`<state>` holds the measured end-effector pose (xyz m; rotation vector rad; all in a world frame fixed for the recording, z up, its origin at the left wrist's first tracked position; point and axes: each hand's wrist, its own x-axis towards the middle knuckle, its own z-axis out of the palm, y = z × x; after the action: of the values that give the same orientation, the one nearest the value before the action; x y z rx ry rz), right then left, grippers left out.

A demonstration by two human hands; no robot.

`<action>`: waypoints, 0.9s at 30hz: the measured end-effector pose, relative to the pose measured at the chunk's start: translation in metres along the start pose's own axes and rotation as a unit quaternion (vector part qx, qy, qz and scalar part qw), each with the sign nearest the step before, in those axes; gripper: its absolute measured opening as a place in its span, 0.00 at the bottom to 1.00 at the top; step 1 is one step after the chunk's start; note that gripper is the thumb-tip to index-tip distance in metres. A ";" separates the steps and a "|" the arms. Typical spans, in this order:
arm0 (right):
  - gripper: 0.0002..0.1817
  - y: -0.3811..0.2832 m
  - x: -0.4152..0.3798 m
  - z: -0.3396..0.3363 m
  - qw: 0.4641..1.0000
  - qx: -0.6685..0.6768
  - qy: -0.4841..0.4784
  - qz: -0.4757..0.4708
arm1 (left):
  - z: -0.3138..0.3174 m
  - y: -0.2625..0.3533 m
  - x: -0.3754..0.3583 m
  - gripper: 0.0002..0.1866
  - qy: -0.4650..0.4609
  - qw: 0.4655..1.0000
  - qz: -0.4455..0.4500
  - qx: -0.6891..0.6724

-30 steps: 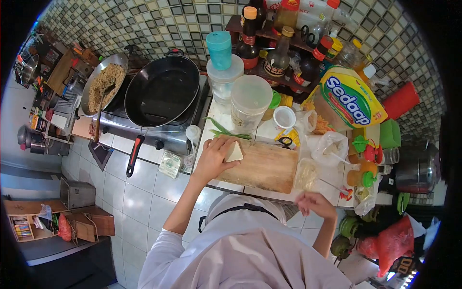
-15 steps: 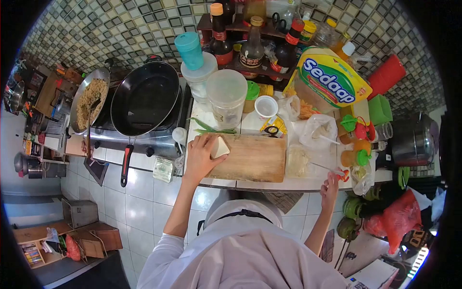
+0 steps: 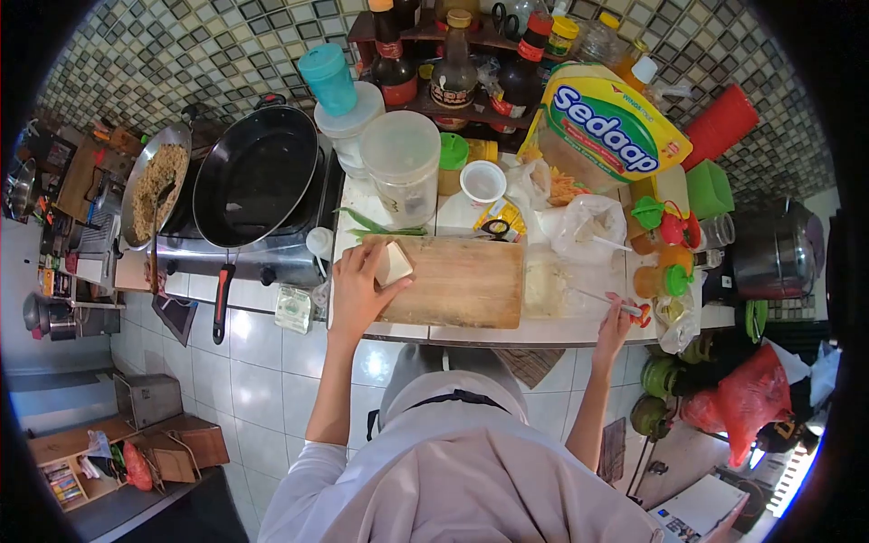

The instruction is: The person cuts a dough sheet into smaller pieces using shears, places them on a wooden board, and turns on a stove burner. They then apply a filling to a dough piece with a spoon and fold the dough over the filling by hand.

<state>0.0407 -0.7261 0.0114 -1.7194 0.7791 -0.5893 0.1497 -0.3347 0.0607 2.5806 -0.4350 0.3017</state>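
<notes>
A pale white block, which looks like tofu (image 3: 395, 264), stands at the left end of the wooden cutting board (image 3: 466, 282). My left hand (image 3: 358, 285) is closed around it, with the thumb at its front and the fingers behind. To the right of the board, my right hand (image 3: 615, 324) has its fingers on the light handle of a knife (image 3: 593, 296). The thin blade points left over a clear plastic wrapping (image 3: 549, 288). Small red pieces (image 3: 642, 315) lie beside that hand. Green leaves (image 3: 380, 224) lie behind the board.
A black frying pan (image 3: 257, 177) and a wok with brown food (image 3: 157, 190) sit on the stove (image 3: 237, 256) at left. Tubs (image 3: 412, 167), bottles (image 3: 453, 77) and a yellow Sedaap bag (image 3: 605, 131) crowd the back. Jars (image 3: 674, 280) stand at right.
My right hand has closed on the knife handle at the counter's right side. My left hand keeps its hold on the white block. The whole view has shifted slightly.
</notes>
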 end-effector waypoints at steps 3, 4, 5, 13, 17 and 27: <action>0.13 -0.026 -0.004 0.003 0.987 -0.101 0.004 -0.128 | -0.001 0.011 -0.002 0.35 0.003 0.999 -0.032 0.001; 0.13 -0.037 -0.006 0.003 0.979 -0.122 -0.010 -0.161 | -0.001 0.015 -0.002 0.36 0.002 0.999 -0.051 0.002; 0.13 -0.042 -0.006 0.002 0.979 -0.122 -0.010 -0.163 | 0.003 0.015 -0.004 0.37 0.029 0.999 -0.038 0.013; 0.07 -0.095 -0.010 0.009 0.943 -0.102 -0.191 -0.253 | 0.018 0.035 -0.010 0.34 0.081 0.991 -0.093 0.045; 0.06 -0.109 -0.014 0.000 0.923 -0.085 -0.165 -0.337 | 0.017 0.032 -0.007 0.31 0.085 0.991 -0.098 0.026; 0.06 -0.065 -0.027 -0.002 0.935 -0.047 -0.167 -0.310 | 0.026 0.092 -0.002 0.24 0.097 0.993 0.041 -0.054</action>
<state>0.0352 -0.6954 0.0741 -2.0914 0.0051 -0.6559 0.1178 -0.4227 0.0787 2.4047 -0.4728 0.5386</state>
